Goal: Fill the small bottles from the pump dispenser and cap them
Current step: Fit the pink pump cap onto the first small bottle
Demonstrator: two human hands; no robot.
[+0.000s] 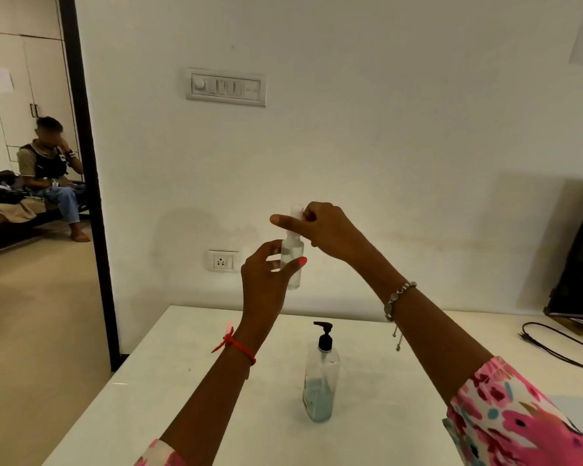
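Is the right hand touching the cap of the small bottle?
Touching. The head view shows the right hand pinching the cap atop the small bottle in the left hand.

Both arms raised forward, forearms angled up and inward. Left hand (270, 277) upright, fingers and thumb curled round the small bottle (294, 264), thumb lying across its front. Right hand (327, 230) just above, back of hand up, curled fingers pinching the cap (297, 210); index finger straight, pointing left. Red thread (238, 346) on left wrist, beaded bracelet (396, 297) on right. Pink floral sleeves (519, 415) near elbows.
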